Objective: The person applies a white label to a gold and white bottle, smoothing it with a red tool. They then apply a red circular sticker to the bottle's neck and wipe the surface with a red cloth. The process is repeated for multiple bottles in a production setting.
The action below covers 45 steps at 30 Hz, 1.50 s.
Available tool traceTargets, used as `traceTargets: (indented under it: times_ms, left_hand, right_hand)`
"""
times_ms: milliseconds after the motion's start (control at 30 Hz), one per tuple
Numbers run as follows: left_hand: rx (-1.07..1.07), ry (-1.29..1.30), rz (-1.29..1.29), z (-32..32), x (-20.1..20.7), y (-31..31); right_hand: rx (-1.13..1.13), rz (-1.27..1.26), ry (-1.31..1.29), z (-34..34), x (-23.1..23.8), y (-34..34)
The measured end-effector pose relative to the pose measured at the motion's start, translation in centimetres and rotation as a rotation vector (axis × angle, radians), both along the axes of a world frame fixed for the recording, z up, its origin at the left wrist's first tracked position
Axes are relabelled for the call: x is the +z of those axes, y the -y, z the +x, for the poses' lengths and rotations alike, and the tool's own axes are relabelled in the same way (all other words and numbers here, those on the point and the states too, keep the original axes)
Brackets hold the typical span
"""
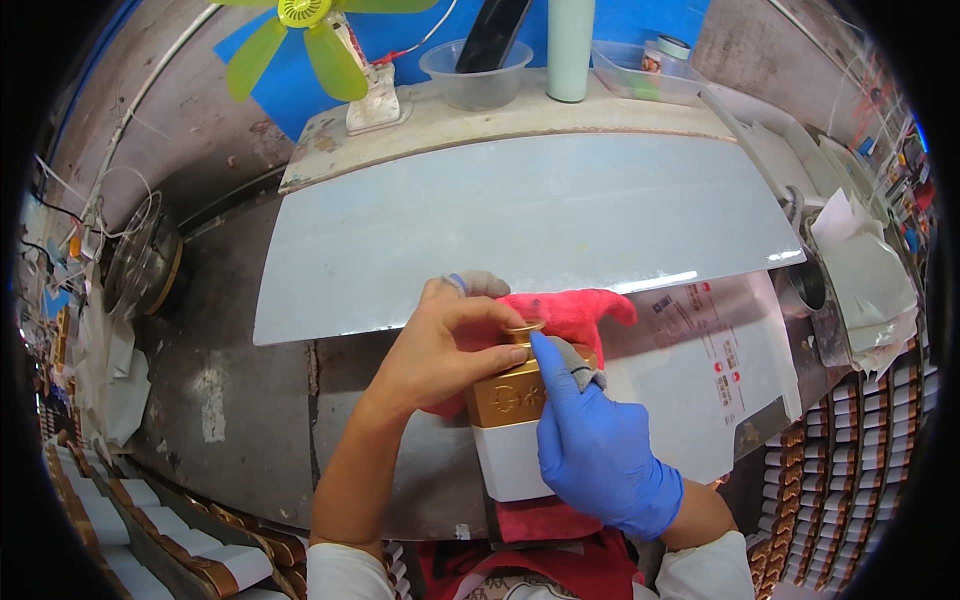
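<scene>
A square-sided bottle (510,455), white below and embossed gold above, is in front of me, its gold neck pointing away. My left hand (430,345) is bare on the thumb and index finger, with grey covering on other fingers. That thumb and index finger are closed about the bottle's gold neck. In a blue glove, my right hand (600,440) grips the bottle's right side, its thumb near the neck rim. A grey fabric piece (580,365) shows at the right fingers; whether it is a cloth or finger covering I cannot tell. Red cloth (570,312) lies behind and under the bottle.
A pale grey board (520,230) spans the bench behind my hands. On the ledge are a green fan (335,60), a plastic bowl (475,80) and a pale green tumbler (570,50). White-and-gold bottles stand in rows at lower left (200,545) and lower right (840,470).
</scene>
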State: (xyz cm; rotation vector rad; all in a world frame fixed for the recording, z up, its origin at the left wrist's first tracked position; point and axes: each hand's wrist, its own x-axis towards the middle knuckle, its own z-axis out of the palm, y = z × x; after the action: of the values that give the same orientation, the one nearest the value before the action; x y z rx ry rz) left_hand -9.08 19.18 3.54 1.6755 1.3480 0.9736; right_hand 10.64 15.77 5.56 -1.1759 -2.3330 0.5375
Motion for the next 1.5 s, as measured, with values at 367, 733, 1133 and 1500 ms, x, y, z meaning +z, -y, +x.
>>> traceTargets:
  times_ms: [367,733,1133,1500]
  left_hand:
    - [-0.034,0.001,0.036,0.0,0.1,0.3]
    - [-0.287,0.011,0.223,-0.6,2.3,0.9]
    - [-0.461,0.164,0.261,-2.0,0.7,0.0]
    - [0.390,-0.460,0.481,10.0,1.9,14.8]
  right_hand:
    - [0.094,-0.267,-0.241,3.0,0.6,-5.0]
    - [0.538,-0.256,0.111,2.2,6.1,-8.6]
    - [0.598,-0.421,0.114,1.7,6.4,-9.2]
    - [0.556,-0.337,0.126,1.8,6.6,-8.1]
